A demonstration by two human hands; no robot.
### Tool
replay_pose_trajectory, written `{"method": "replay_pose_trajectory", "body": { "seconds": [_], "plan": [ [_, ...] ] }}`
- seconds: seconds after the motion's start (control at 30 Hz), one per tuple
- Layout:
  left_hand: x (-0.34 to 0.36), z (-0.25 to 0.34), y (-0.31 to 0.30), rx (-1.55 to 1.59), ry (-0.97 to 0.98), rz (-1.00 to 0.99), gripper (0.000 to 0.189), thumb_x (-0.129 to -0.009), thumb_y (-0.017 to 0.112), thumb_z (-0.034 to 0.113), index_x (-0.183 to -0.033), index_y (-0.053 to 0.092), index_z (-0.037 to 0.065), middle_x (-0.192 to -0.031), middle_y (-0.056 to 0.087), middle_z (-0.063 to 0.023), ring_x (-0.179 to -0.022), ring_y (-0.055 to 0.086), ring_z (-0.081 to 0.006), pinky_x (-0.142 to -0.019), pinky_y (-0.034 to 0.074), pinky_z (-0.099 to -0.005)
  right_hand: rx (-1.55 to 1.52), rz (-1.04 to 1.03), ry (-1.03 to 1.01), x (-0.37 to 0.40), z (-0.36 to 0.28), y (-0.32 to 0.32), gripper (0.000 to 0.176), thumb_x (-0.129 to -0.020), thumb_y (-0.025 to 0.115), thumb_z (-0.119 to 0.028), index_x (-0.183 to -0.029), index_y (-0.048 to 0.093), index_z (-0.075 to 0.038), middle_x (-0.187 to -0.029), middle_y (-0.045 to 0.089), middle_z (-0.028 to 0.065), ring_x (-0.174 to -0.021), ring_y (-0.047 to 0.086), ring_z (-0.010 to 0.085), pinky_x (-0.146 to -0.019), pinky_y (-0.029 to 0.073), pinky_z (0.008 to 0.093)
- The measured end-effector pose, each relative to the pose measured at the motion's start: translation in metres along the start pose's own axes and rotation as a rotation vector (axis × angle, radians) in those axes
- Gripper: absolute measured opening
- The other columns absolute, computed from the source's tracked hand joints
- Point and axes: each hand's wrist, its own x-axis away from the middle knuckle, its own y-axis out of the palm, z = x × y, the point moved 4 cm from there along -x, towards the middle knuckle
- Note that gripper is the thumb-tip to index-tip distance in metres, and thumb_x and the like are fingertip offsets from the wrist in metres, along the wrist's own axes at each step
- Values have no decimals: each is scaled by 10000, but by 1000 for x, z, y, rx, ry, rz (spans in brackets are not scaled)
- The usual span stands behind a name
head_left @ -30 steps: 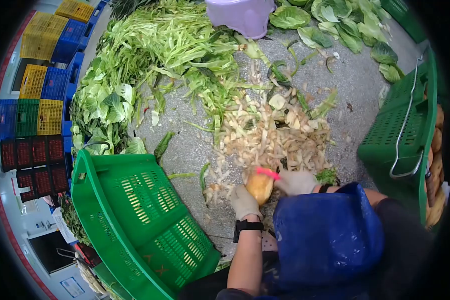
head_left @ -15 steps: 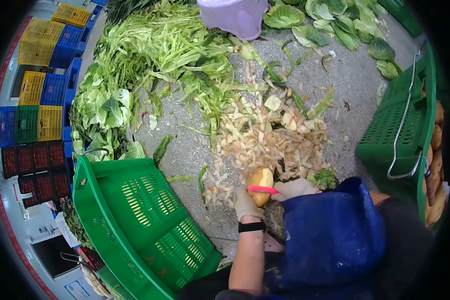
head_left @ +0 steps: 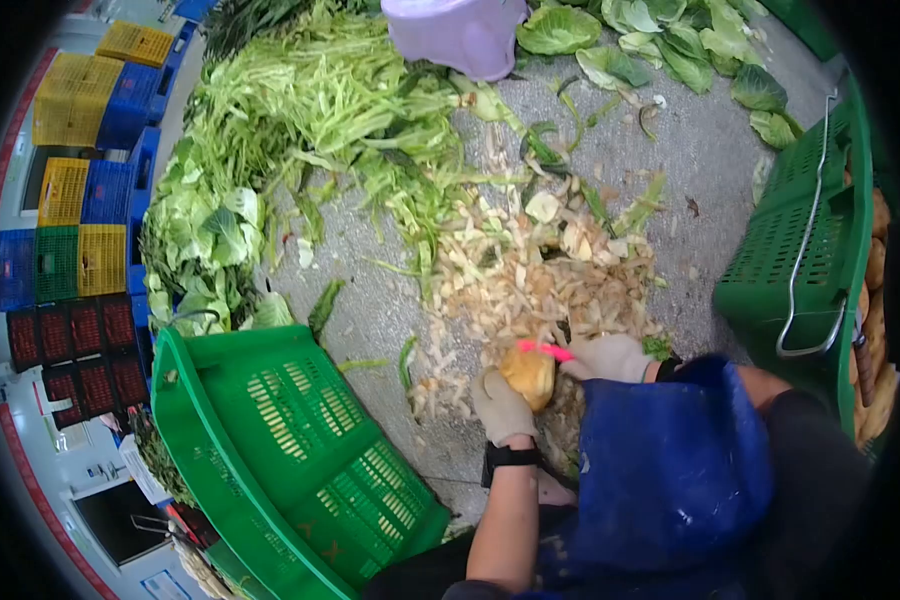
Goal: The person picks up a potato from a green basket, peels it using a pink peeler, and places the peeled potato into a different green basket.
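Note:
A partly peeled potato (head_left: 530,380), yellow where the skin is off, is in my gloved left hand (head_left: 501,406), whose fingers wrap its left side. My right hand (head_left: 613,358), also gloved, is closed on a pink peeler (head_left: 546,350). The peeler's head lies against the upper end of the potato. Under and beyond both hands spreads a heap of peelings (head_left: 550,290) on the grey floor. A blue apron (head_left: 675,470) covers my lap, close to the right hand.
A green crate (head_left: 270,440) stands tilted at the left. Another green crate (head_left: 800,240) at the right holds potatoes (head_left: 875,340) and has a metal handle. Cabbage leaves and green trimmings (head_left: 320,110) lie beyond, beside a purple stool (head_left: 460,35). Stacked crates (head_left: 70,190) line the far left.
The peeler has moved from across the potato's middle to its upper end, and my right hand has shifted slightly up and right. The potato has turned in my left hand.

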Motion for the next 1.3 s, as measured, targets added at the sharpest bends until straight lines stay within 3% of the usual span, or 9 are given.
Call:
{"method": "replay_pose_trajectory", "body": {
  "seconds": [0.27,0.33,0.43,0.6,0.67,0.9,1.1,1.2,1.3],
  "plan": [
    [-13,-22,-5,13,54,-62,350,-909,461,236,-1118,570,-22,-1087,597,-191,-966,581,-287,-863,467,-354,-1,-8,12,-3,2,2,354,-928,472,-432,-1048,576,-115,-864,660,170,-790,651,374,-698,509,467],
    [-12,-20,-5,-691,481,-43,286,-884,509,177,-1117,583,30,-1157,570,-190,-1035,551,-314,-894,455,-372,-24,106,-251,15,-9,23,332,-924,476,-434,-1069,590,-158,-854,665,149,-762,656,365,-679,515,471],
    [-14,-17,-4,-379,239,-125,279,-849,544,129,-1116,592,63,-1197,544,-191,-1085,520,-340,-919,446,-388,151,132,-125,-25,38,41,359,-930,461,-445,-1088,589,-149,-899,663,154,-755,656,369,-678,513,468],
    [-15,-16,-3,-442,462,-81,285,-876,507,162,-1110,594,24,-1132,584,-195,-1024,555,-325,-913,448,-371,-94,-16,-102,-15,1,32,390,-934,437,-445,-1092,577,-117,-859,669,180,-800,661,376,-699,506,492],
    [-5,-3,-1,84,-8,-78,307,-886,472,184,-1090,595,-10,-1062,613,-203,-967,580,-308,-898,445,-364,-101,18,-20,-18,12,40,385,-930,445,-448,-1085,578,-122,-867,668,181,-803,660,375,-701,508,490],
    [-9,-6,-4,27,29,-29,319,-862,522,226,-1042,605,-24,-1021,620,-201,-938,587,-309,-869,454,-366,-81,-15,-13,-8,11,32,410,-936,449,-434,-1092,554,-70,-913,662,202,-820,649,391,-692,506,491],
    [-29,-32,-4,-621,574,-69,285,-791,646,211,-1012,628,32,-1037,609,-175,-968,580,-341,-870,473,-390,-100,74,29,-20,28,31,444,-946,422,-458,-1130,567,-80,-889,665,206,-810,648,392,-712,503,490],
    [-45,-67,0,-226,323,-182,288,-791,644,196,-1028,629,32,-1056,608,-189,-973,585,-371,-864,480,-415,-100,-24,68,-24,34,38,464,-940,424,-488,-1126,561,-86,-866,667,199,-802,649,394,-712,505,485],
    [-36,-29,-6,-562,350,-207,286,-798,625,158,-1058,623,38,-1084,597,-199,-980,589,-377,-859,487,-418,-85,-95,103,-28,36,31,478,-936,421,-509,-1116,553,-86,-871,666,204,-803,649,398,-711,506,480]
  ]
}}
